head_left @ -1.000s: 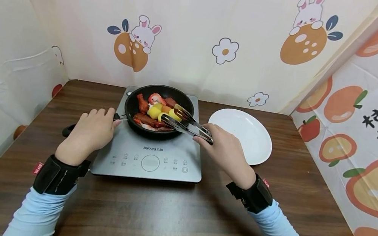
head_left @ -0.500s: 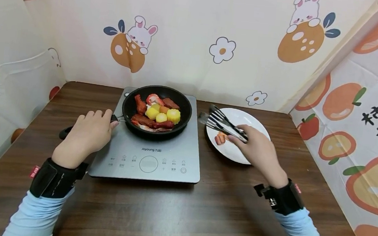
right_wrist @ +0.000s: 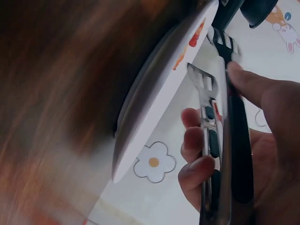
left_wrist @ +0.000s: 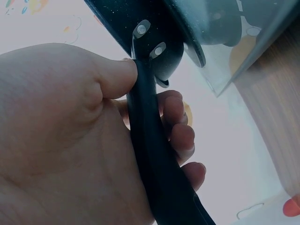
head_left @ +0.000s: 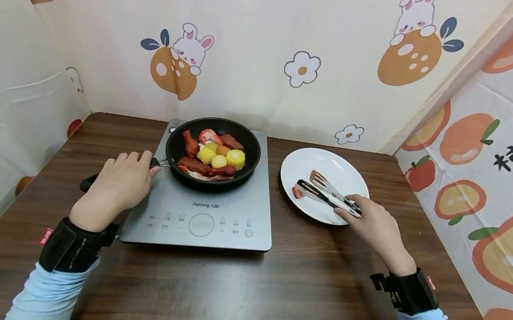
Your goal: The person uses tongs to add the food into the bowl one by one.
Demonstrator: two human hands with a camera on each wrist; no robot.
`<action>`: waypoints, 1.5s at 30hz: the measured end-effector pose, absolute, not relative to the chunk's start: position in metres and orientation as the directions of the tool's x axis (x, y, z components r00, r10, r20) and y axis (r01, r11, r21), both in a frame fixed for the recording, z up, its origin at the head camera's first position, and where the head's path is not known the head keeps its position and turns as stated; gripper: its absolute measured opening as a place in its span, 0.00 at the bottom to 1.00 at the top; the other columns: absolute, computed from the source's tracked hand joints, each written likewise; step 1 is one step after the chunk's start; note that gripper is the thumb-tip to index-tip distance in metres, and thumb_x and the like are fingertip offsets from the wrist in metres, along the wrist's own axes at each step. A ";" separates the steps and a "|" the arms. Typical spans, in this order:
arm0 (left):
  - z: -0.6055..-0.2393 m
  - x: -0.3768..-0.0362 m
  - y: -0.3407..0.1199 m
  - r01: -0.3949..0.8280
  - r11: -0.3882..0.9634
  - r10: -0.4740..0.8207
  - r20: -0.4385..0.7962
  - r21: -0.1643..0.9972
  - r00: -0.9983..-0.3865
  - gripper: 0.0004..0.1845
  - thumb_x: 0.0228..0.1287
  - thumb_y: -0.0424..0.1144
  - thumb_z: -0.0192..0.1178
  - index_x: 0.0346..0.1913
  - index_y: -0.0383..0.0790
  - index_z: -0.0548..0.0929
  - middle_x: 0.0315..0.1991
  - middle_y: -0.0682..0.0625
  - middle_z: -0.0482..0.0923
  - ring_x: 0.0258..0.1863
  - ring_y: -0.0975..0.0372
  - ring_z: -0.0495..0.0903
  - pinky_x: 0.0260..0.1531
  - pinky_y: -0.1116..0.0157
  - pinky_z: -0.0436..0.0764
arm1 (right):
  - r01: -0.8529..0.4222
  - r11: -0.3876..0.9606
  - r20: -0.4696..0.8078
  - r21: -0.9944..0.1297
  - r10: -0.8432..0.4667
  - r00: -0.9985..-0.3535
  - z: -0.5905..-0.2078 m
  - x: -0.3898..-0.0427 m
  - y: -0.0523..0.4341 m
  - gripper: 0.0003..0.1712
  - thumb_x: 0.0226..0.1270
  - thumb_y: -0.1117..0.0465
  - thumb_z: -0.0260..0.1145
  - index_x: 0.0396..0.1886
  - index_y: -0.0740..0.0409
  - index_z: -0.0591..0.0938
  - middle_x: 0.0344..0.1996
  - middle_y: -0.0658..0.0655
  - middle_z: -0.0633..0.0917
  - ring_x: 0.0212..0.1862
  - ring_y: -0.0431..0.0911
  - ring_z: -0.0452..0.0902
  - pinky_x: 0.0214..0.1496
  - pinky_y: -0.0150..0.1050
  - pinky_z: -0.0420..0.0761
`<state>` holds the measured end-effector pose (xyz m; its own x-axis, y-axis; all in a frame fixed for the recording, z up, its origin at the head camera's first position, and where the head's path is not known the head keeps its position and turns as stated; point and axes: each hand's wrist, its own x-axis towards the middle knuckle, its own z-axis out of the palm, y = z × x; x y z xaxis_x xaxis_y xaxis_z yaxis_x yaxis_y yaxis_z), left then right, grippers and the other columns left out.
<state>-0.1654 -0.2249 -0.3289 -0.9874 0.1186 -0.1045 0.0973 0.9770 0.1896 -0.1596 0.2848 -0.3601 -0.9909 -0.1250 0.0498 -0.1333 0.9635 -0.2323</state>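
My left hand [head_left: 117,182] grips the black handle [left_wrist: 152,145] of a small black frying pan [head_left: 250,144]. Inside the pan lie a drumstick [head_left: 190,144], yellow corn pieces [head_left: 235,159], a sausage [head_left: 222,171] and several other bits of food. My right hand [head_left: 381,231] holds metal tongs with black grips [right_wrist: 240,145] over a white plate [head_left: 295,164]. The slotted ends of the tongs stand apart. Close by the lower end, a small reddish-brown piece of food [head_left: 297,192] lies on the plate's left side; the right wrist view shows red-orange food [right_wrist: 197,33] on it too.
Beneath the pan is a silver induction cooker [head_left: 233,209] with touch controls on its front. The brown wooden table [head_left: 179,291] ends at patterned cloth walls [head_left: 248,51] at the back and both sides.
My right hand has carried the tongs rightwards from the pan to the plate. A piece of food now lies there, and the tong ends have parted. My left hand stays on the handle.
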 end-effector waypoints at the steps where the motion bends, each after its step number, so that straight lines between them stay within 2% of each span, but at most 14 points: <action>1: -0.329 -0.165 -0.225 0.100 0.977 0.121 -0.102 0.190 -0.987 0.28 0.84 0.47 0.42 0.68 0.23 0.64 0.58 0.23 0.72 0.56 0.33 0.70 0.57 0.35 0.69 | -0.139 0.964 0.069 -0.224 -0.127 -0.990 -0.361 -0.157 0.283 0.31 0.70 0.38 0.66 0.60 0.55 0.82 0.47 0.62 0.89 0.42 0.56 0.85 0.33 0.51 0.78; 10: -0.328 -0.165 -0.225 0.109 0.978 0.127 -0.091 0.180 -0.988 0.27 0.84 0.46 0.41 0.67 0.23 0.64 0.57 0.24 0.72 0.55 0.34 0.71 0.55 0.36 0.70 | -0.163 0.977 0.185 -0.138 -0.136 -0.973 -0.364 -0.136 0.261 0.20 0.68 0.46 0.70 0.50 0.55 0.84 0.33 0.58 0.89 0.25 0.51 0.81 0.21 0.47 0.73; 17: -0.329 -0.164 -0.226 0.101 0.978 0.121 -0.104 0.185 -0.987 0.28 0.84 0.47 0.40 0.69 0.23 0.63 0.59 0.23 0.72 0.57 0.34 0.71 0.57 0.35 0.69 | -0.158 0.983 0.235 -0.092 -0.133 -0.963 -0.367 -0.129 0.248 0.14 0.69 0.49 0.70 0.42 0.55 0.84 0.26 0.54 0.85 0.19 0.47 0.73 0.18 0.43 0.67; 29: -0.328 -0.163 -0.225 0.104 0.978 0.124 -0.099 0.181 -0.987 0.28 0.84 0.46 0.40 0.69 0.22 0.63 0.59 0.23 0.72 0.58 0.33 0.71 0.58 0.35 0.69 | -0.152 0.984 0.261 -0.090 -0.124 -0.957 -0.369 -0.125 0.248 0.13 0.72 0.49 0.68 0.38 0.54 0.83 0.20 0.52 0.79 0.16 0.45 0.69 0.17 0.41 0.62; 34: -0.329 -0.163 -0.226 0.107 0.978 0.126 -0.102 0.180 -0.987 0.28 0.84 0.47 0.40 0.69 0.23 0.63 0.59 0.23 0.72 0.57 0.33 0.71 0.57 0.35 0.69 | -0.151 0.983 0.253 -0.100 -0.121 -0.960 -0.369 -0.124 0.248 0.13 0.72 0.48 0.67 0.41 0.54 0.85 0.23 0.53 0.83 0.18 0.46 0.72 0.18 0.42 0.64; 39: -0.330 -0.163 -0.226 0.109 0.978 0.128 -0.095 0.178 -0.987 0.28 0.84 0.47 0.40 0.68 0.23 0.64 0.58 0.23 0.72 0.56 0.33 0.71 0.56 0.35 0.69 | -0.154 0.982 0.262 -0.109 -0.121 -0.958 -0.365 -0.124 0.245 0.13 0.73 0.48 0.67 0.41 0.53 0.84 0.20 0.52 0.80 0.17 0.45 0.69 0.18 0.41 0.63; 45: -0.330 -0.163 -0.225 0.103 0.979 0.119 -0.083 0.174 -0.989 0.28 0.84 0.47 0.41 0.68 0.23 0.65 0.59 0.23 0.73 0.57 0.33 0.71 0.57 0.35 0.69 | -0.179 0.976 0.313 -0.122 -0.133 -0.940 -0.350 -0.129 0.236 0.14 0.73 0.48 0.67 0.44 0.53 0.85 0.21 0.51 0.81 0.18 0.45 0.68 0.18 0.40 0.63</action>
